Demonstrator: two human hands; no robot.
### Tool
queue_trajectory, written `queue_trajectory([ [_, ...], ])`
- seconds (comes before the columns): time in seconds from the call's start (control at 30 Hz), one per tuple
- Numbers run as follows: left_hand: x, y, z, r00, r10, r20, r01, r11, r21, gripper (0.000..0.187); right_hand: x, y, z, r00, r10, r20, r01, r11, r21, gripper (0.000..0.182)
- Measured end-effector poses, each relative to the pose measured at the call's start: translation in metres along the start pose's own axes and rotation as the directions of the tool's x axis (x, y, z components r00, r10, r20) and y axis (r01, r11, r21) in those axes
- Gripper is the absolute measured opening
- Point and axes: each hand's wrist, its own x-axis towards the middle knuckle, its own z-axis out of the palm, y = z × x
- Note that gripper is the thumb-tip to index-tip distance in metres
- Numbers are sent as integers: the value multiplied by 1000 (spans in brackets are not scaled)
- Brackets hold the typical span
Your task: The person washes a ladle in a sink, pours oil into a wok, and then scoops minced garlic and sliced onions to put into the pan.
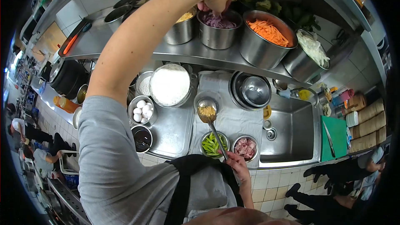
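Observation:
My left hand (pixel 218 3) reaches up to the shelf, its fingers closed on purple shreds that look like sliced red onion (pixel 218 21), in a steel pot (pixel 216 37). My right hand (pixel 236 166), low and near my body, is wrapped round the handle of a long metal serving spoon (pixel 218 139). Yellowish chopped food (pixel 207 111) lies in the spoon's bowl, at the near edge of a small bowl (pixel 208 96). Close to my right hand stand a bowl of green vegetable pieces (pixel 213 144) and a bowl of raw meat pieces (pixel 244 147).
The shelf (pixel 183 54) also holds shredded carrot (pixel 268 32) and pale shreds (pixel 312 46). Eggs (pixel 143 111), dark sauce (pixel 143 138) and a white-filled container (pixel 169 84) stand left; nested steel bowls (pixel 255 91), a sink (pixel 291 121) and a knife (pixel 328 137) right. People are nearby.

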Motion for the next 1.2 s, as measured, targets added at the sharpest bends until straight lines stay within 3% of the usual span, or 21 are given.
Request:
queue_trajectory([
  [0.1,-5,1,2,995,-95,-24,93,994,-56,54,1,4,-2,999,29,-26,-29,1000,8,49],
  [0.2,-7,14,12,992,-101,74,107,991,-84,65,7,9,-6,1000,17,0,-17,999,32,50],
  [0.27,-7,21,20,996,-76,41,72,993,96,74,10,8,-6,999,29,14,-29,999,12,49],
  [0.33,2,17,24,997,-80,7,79,994,74,66,8,7,-7,999,44,24,-43,999,-8,49],
  [0.43,6,7,16,1000,1,11,0,992,-124,54,6,6,-4,1000,27,6,-27,1000,-4,50],
  [0.53,0,1,11,999,-25,-48,16,986,-165,55,5,6,-3,1000,25,-17,-25,1000,12,50],
  [0.6,-9,6,16,997,-57,-59,47,984,-169,53,6,8,-4,999,25,-32,-25,999,23,49],
  [0.67,-9,12,20,999,-14,37,15,1000,-25,52,8,9,-5,999,30,-31,-30,1000,3,49],
  [0.73,8,9,33,999,10,34,-11,1000,24,54,10,11,-5,999,36,-33,-37,999,-13,49],
  [0.8,18,7,42,998,44,-53,-46,999,-24,55,10,11,-6,999,44,-8,-44,999,-3,50],
  [0.83,21,8,44,995,51,-90,-47,998,47,54,10,11,-6,999,44,-9,-44,999,-5,50],
  [0.93,20,-6,38,985,87,-152,-96,994,-53,50,9,12,-5,1000,21,-17,-21,1000,-11,50],
  [1.0,5,-5,25,989,79,-127,-88,993,-74,53,9,12,-2,999,16,-45,-12,997,78,48],
  [1.1,-9,-3,17,995,-42,-90,29,990,-137,63,9,9,1,998,27,-48,-24,997,79,48],
  [1.2,-11,-8,23,995,23,-96,-30,997,-73,61,11,10,0,999,17,-34,-14,998,65,48],
])
